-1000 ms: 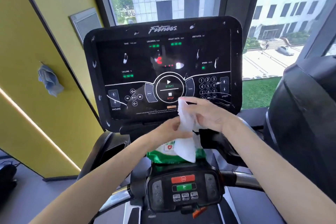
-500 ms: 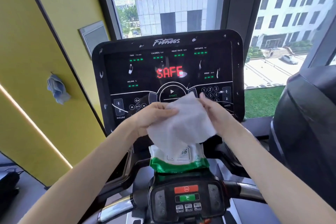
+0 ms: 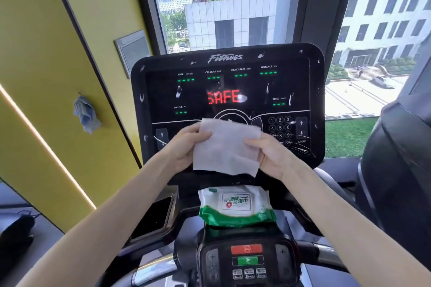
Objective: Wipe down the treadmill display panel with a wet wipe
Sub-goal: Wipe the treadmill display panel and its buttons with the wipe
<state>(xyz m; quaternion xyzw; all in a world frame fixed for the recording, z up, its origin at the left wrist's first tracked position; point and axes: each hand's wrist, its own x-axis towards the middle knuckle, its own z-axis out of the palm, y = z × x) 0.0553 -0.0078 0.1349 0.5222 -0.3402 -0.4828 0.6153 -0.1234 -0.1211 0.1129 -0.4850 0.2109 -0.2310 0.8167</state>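
Glossy black display panel [image 3: 227, 91], matt fibrous wet wipe [image 3: 227, 149], shiny plastic wipes pack [image 3: 235, 207]

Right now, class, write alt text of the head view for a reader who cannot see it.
A left hand and a right hand hold a white wet wipe spread open in front of a smeared black treadmill display panel showing SAFE in red. A green-and-white pack of wipes sits just below the panel.

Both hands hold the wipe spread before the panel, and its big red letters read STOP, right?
No: the head view shows the display panel reading SAFE, not STOP. The left hand and right hand do hold the wet wipe spread before it.
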